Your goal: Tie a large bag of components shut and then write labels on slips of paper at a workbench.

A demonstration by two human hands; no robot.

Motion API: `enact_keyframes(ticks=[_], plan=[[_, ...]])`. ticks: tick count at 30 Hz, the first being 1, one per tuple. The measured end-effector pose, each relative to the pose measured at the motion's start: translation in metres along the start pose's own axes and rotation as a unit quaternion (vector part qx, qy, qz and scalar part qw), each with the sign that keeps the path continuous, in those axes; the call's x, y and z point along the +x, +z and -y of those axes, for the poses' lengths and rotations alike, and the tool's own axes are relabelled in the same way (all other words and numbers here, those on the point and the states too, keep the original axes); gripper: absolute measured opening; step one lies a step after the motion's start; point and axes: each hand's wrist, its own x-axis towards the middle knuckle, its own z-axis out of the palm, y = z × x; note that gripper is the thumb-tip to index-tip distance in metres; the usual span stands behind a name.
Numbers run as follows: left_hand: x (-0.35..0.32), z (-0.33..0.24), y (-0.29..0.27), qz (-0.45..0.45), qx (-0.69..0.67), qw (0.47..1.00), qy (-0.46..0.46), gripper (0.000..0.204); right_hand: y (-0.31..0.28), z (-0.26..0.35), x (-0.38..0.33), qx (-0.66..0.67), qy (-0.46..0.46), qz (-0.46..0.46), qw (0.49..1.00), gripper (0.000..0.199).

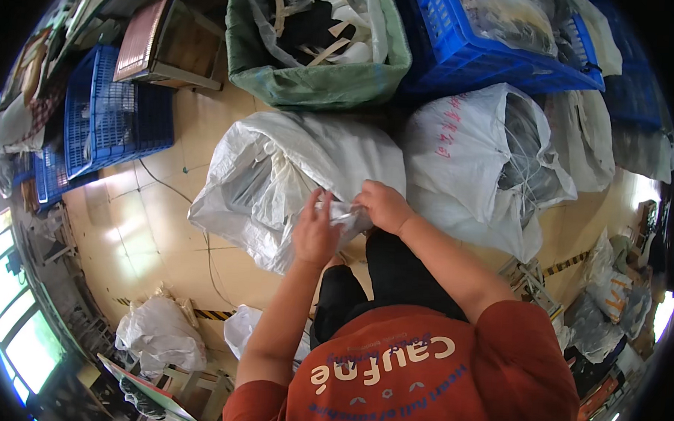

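A large white woven sack [355, 147] stands on the floor in front of my legs, its mouth bunched and folded over with crumpled plastic showing at the opening. My right hand [384, 206] is closed on a fold of the sack's near edge, fingertips pinched together. Just left of it, my left hand [317, 231] is against the same crumpled edge, its fingers raised and apart. Most of what the sack holds is hidden under the folds.
Beyond the sack is a green lined bin [320, 85] with scraps. To the right stands a second tied white sack [452, 155], below stacked blue crates [509, 67]. More blue crates [119, 118] and a wooden stool [182, 46] stand left; a cable [209, 254] crosses the floor.
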Motion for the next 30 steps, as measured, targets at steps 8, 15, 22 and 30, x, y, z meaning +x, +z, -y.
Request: enact_keyframes(ticks=[8,15,22,30], plan=[[0.035,0.014,0.018,0.094,-0.055,0.994,-0.002,0.018,-0.046,-0.040,-0.034,0.097,0.080,-0.090,0.988,0.090],[0.025,-0.008,0.012,0.280,0.050,0.957,0.061,0.025,0.034,-0.016,0.033,0.424,0.165,-0.083,0.886,0.073],[0.082,0.069,-0.036,0.092,0.079,0.992,0.025,0.057,0.063,-0.013,0.027,0.330,0.133,-0.161,0.921,0.032],[0.150,0.100,-0.014,0.101,0.188,0.958,0.189,0.034,0.083,0.004,0.017,0.528,0.292,-0.365,0.709,0.036]])
